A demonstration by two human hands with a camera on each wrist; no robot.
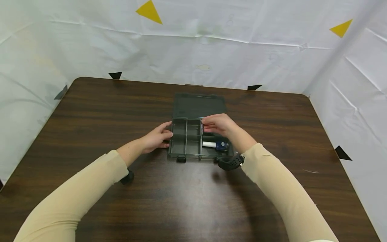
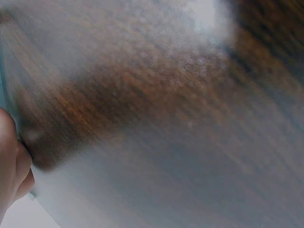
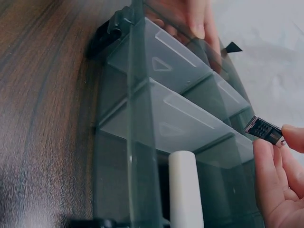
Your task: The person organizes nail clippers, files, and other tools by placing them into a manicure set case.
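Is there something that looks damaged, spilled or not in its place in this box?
Nothing stands out. The compartment box lies open and flat on the table, with a white marker inside. The left hand steadies its side; the right hand pinches a small black part above a compartment.

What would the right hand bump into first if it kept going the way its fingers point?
Probably the right hand, pinching a small black clip, would meet the smoky clear plastic organiser box's divider; depth is unclear.
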